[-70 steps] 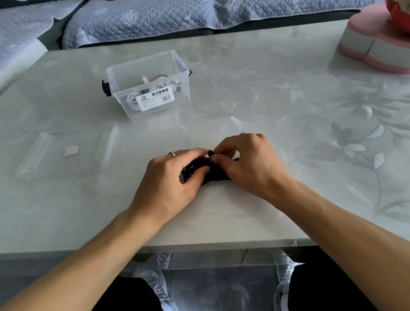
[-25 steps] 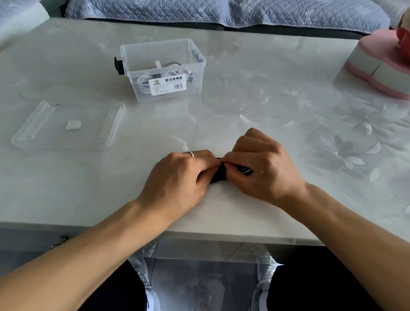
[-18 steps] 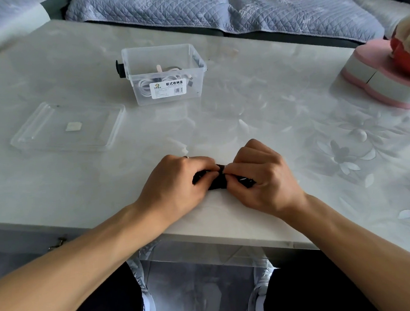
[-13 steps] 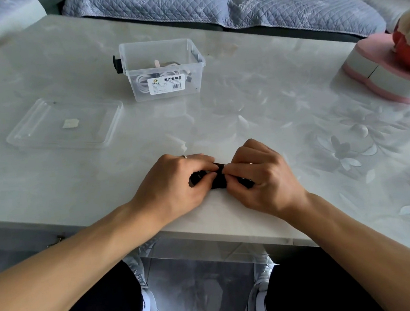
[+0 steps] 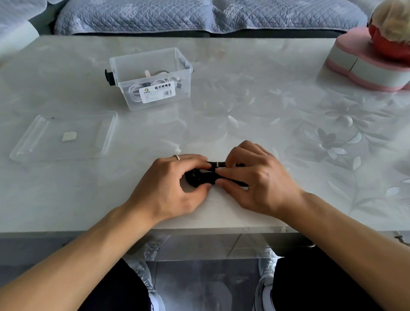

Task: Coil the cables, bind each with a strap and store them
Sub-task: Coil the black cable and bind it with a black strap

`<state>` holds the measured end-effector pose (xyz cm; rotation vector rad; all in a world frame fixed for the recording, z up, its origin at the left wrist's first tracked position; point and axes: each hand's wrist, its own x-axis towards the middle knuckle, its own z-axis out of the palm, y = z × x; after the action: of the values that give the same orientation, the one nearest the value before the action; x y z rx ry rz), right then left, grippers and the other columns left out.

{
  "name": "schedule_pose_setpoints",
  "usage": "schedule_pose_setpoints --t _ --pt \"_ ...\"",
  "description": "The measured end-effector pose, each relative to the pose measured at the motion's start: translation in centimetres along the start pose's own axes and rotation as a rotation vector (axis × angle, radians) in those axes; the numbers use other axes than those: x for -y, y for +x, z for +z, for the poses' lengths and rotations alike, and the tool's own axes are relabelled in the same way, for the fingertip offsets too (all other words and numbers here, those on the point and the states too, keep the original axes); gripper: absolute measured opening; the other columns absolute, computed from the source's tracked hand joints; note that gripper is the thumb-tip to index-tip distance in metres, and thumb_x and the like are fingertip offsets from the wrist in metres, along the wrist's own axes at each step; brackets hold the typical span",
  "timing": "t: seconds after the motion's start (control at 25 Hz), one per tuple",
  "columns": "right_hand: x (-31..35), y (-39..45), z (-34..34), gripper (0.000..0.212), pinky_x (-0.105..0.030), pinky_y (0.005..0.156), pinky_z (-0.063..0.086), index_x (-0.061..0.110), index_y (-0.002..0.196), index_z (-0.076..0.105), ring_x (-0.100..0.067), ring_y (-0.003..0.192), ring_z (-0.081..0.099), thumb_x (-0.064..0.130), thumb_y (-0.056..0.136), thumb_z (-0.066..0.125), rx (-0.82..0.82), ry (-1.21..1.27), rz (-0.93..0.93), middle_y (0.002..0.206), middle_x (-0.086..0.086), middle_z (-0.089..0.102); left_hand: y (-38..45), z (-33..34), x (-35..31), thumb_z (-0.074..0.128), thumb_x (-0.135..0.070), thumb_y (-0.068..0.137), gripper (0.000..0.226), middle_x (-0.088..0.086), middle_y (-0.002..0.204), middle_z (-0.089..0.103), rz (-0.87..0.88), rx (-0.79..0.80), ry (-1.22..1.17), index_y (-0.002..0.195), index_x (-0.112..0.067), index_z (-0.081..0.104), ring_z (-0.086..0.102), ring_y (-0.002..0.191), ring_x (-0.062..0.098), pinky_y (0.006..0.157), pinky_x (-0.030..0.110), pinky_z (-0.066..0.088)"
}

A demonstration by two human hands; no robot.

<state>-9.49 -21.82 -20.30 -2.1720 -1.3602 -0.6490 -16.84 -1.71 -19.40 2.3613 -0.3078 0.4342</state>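
A coiled black cable (image 5: 198, 178) lies on the table near its front edge, between both hands. My left hand (image 5: 169, 187) grips the coil's left side with curled fingers. My right hand (image 5: 254, 176) pinches a black strap (image 5: 215, 164) that runs over the coil; much of the cable is hidden under the fingers. Farther back stands a clear storage box (image 5: 151, 78) with a white label, and a coiled white cable (image 5: 144, 86) lies inside it. The box's clear lid (image 5: 65, 137) lies flat to the left.
A pink and grey heart-shaped box (image 5: 369, 68) with a red and cream object on top stands at the right back. A sofa with a quilted cover (image 5: 187, 9) runs behind the table. The table's front edge (image 5: 204, 225) is just below my wrists.
Both hands have stayed on the black cable at the same spot. The fingers have shifted a little, so more of the coil and the strap shows between them. The camera has moved slightly.
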Motion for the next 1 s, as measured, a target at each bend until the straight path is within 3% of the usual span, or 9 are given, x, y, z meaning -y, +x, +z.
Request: schedule_pose_setpoints --t 0.2,0.32,0.52,0.64,0.76,0.88,1.0 --pt "0.2 0.2 -0.8 0.033 -0.033 0.074 0.05 0.016 0.105 0.068 -0.022 0.091 0.056 0.036 0.079 0.07 0.146 0.178 0.247 0.105 -0.001 0.057 0.2 -0.3 0.3 0.078 -0.019 0.072 0.028 -0.008 0.102 0.074 0.058 0.008 0.018 0.099 -0.014 0.076 0.067 0.093 0.004 0.086 0.018 0.05" --pt "0.0 0.5 -1.1 0.042 -0.037 0.073 0.05 0.02 0.109 0.061 -0.018 0.09 0.054 0.048 0.079 0.064 0.253 0.179 0.282 0.1 0.004 0.059 0.4 -0.6 0.1 0.079 -0.024 0.07 0.027 -0.007 0.099 0.075 0.078 -0.011 0.024 0.095 -0.014 0.078 0.069 0.089 0.006 0.083 0.022 0.052" --pt "-0.7 0.4 -2.1 0.041 -0.041 0.073 0.05 0.021 0.107 0.061 -0.019 0.088 0.055 0.049 0.078 0.063 0.273 0.174 0.278 0.096 0.005 0.062 0.4 -0.9 0.2 0.079 -0.025 0.072 0.019 -0.009 0.093 0.074 0.058 -0.027 0.017 0.089 -0.015 0.078 0.068 0.085 0.005 0.081 0.026 0.052" --pt "-0.5 0.3 -2.2 0.042 -0.039 0.073 0.049 0.019 0.101 0.064 -0.019 0.085 0.055 0.053 0.077 0.062 0.261 0.179 0.259 0.095 0.005 0.062 0.1 -0.7 0.1 0.077 -0.018 0.078 0.018 -0.01 0.097 0.073 0.112 0.0 0.069 0.095 -0.017 0.079 0.068 0.089 0.006 0.081 0.026 0.053" --pt "-0.1 0.6 -2.2 0.052 -0.037 0.079 0.049 0.021 0.109 0.061 -0.018 0.089 0.058 0.061 0.076 0.061 0.254 0.181 0.32 0.097 0.006 0.064 -0.2 -0.6 0.1 0.07 -0.02 0.086 0.02 -0.012 0.104 0.071 0.161 0.037 0.143 0.105 -0.02 0.076 0.068 0.091 0.012 0.078 0.03 0.055" --pt "0.4 1.0 -1.6 0.045 -0.039 0.083 0.049 0.023 0.117 0.061 -0.019 0.093 0.06 0.053 0.083 0.06 0.237 0.171 0.277 0.104 0.006 0.066 -0.5 -0.7 0.2 0.062 -0.023 0.093 0.022 -0.008 0.109 0.071 0.195 0.043 0.169 0.11 -0.017 0.074 0.068 0.094 0.014 0.077 0.033 0.056" --pt "0.8 1.0 -1.1 0.032 -0.037 0.08 0.049 0.018 0.11 0.063 -0.022 0.091 0.061 0.039 0.086 0.064 0.167 0.115 0.184 0.104 0.002 0.065 -0.3 -0.4 0.2 0.066 -0.014 0.09 0.017 -0.004 0.103 0.075 0.201 -0.031 0.13 0.103 -0.013 0.077 0.071 0.089 0.015 0.074 0.033 0.057"
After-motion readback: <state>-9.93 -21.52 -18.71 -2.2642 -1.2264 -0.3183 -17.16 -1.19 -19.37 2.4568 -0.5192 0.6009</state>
